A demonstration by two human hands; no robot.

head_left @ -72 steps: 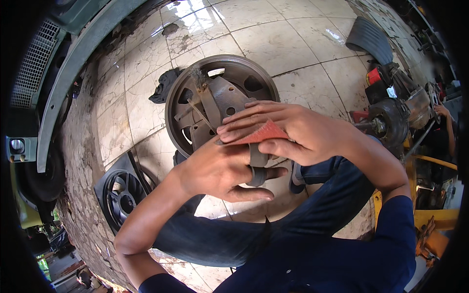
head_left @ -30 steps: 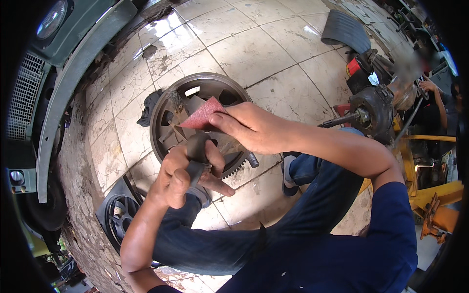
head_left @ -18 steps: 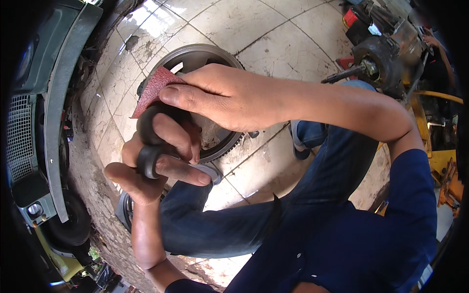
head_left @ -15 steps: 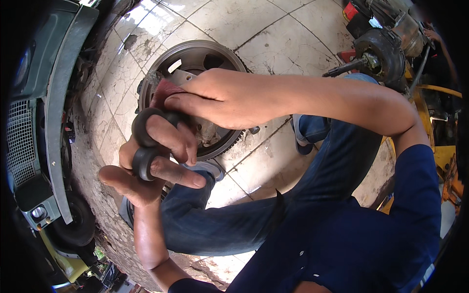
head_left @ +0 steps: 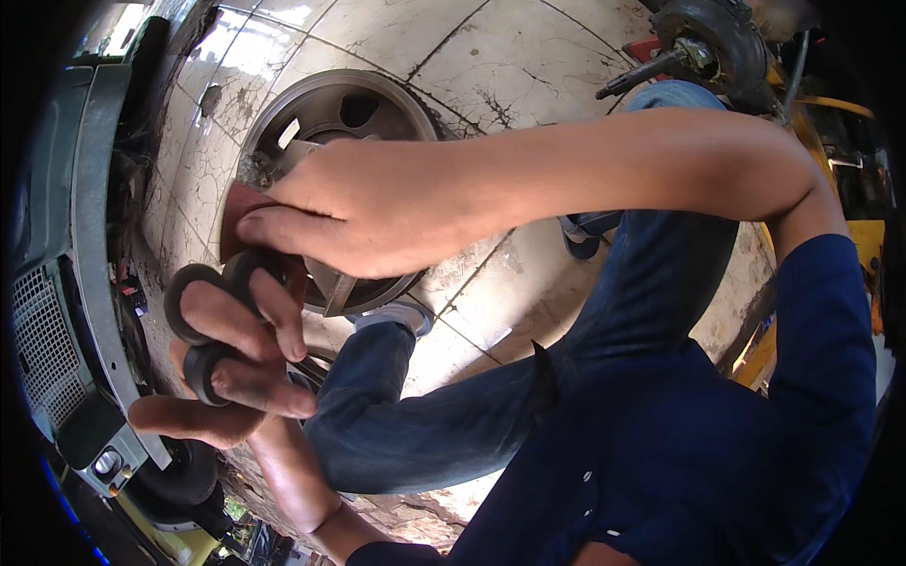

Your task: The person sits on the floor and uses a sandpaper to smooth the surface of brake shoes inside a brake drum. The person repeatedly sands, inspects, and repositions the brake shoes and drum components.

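Observation:
My right hand (head_left: 344, 203) reaches across from the right, thumb and fingers closed on a curved reddish-brown sheet (head_left: 241, 219) that looks like sandpaper. It is above the left side of a round metal flywheel (head_left: 326, 92), whose lower part it partly hides. Just below, my left hand (head_left: 241, 344) is palm up with its fingers half curled. Three black rubber rings (head_left: 200, 377) are threaded around those fingers. The topmost ring lies close under the sheet; whether they touch I cannot tell.
Cracked pale tiles (head_left: 491, 57) lie under the flywheel. On the left stands a vehicle front with a grey metal bumper (head_left: 94, 217) and a grille. At the upper right are a dark hub with a shaft (head_left: 642, 74) and yellow metal parts (head_left: 840, 106). My jeans-clad legs (head_left: 406, 424) are bent below.
Both hands have moved left, with the sheet and rings still in them. The left hand also sits lower, and the view has shifted a little. More of the flywheel's upper face shows.

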